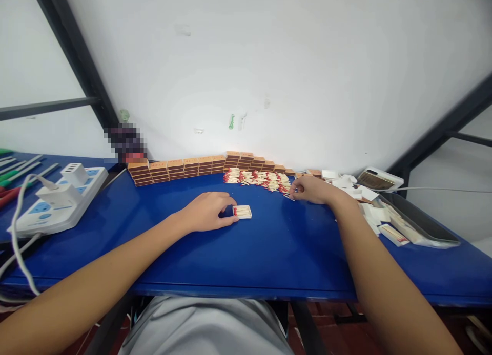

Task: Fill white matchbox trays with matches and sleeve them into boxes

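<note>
My left hand [210, 211] holds the left end of a small white matchbox tray [249, 215] between thumb and fingers. Matches [242, 211] lie inside the tray, their red heads towards that hand. On the right, my right hand [309, 189] is at the near right end of a long heap of loose red-headed matches [265, 180]. Its thumb and fingertips are pinched together on matches there; how many is too small to tell. The tray rests on the blue table [246, 257], in front of the heap.
Closed matchboxes [177, 168] stand in stacked rows along the wall. At the right lie white trays [369, 193], a filled tray [394, 234], a white device [380, 179] and a dark container [423, 222]. A power strip [92, 183] with plugs and cables occupies the left, beside green- and red-handled tools [15, 178].
</note>
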A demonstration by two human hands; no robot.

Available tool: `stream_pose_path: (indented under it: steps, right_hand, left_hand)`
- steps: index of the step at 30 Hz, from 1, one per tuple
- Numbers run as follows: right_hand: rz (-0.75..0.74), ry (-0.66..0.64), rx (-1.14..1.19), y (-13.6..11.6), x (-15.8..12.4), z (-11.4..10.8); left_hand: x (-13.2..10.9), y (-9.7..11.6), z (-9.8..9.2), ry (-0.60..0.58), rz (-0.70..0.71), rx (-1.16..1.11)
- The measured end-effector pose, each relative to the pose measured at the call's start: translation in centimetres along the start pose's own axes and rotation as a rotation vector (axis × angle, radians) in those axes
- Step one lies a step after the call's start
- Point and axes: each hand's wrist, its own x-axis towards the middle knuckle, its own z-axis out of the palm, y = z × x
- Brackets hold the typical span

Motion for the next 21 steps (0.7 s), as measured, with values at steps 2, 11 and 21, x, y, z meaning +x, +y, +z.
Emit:
stream_pose_path:
  steps: [2,11,21]
  right_hand:
    - [0.006,-0.018,0.014,0.01,0.06,0.11]
    - [-0.008,-0.039,0.024,0.00,0.06,0.29]
    - [0.004,-0.045,0.027,-0.91,-0.03,0.54]
  left_hand:
    - [0.00,-0.01,0.01,0.000,-0.001,0.002]
    - [-0.01,-0.04,0.06,0.001,-0.003,-0.002]
    - [0.03,-0.12,0.11,0.003,0.001,-0.003]
